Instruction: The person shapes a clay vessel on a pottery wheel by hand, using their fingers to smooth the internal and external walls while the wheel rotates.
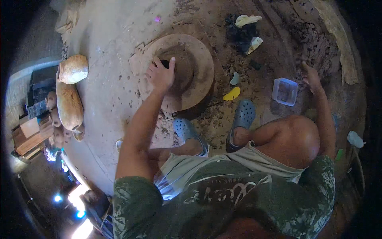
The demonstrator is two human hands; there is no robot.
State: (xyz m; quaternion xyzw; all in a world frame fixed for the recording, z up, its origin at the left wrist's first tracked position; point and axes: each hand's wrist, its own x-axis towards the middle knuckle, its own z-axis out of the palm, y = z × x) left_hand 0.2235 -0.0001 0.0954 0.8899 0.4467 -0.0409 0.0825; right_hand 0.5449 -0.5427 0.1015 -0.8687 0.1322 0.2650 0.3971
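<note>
My left hand [160, 77] lies over a lump of brown clay [184, 71] on a round potter's wheel [203, 65]. Its thumb and fingers are spread, with a dark hollow showing between them; it looks open, touching the clay rather than gripping it. Off to the right, my right hand [312, 79] reaches to the near edge of a heap of wet dark clay [316, 46]. The forefinger stretches out and the thumb stands apart from it, so this hand looks open too. Some of its fingertips are hard to make out against the clay.
Near my right hand stands a clear plastic tub [293, 95]. A yellow scraper [232, 94] and a grey-blue piece [234, 78] lie between wheel and tub. A black bag [242, 36] is farther off. Tall clay vessels [69, 103] lie left. My blue clogs [244, 113] flank the near floor.
</note>
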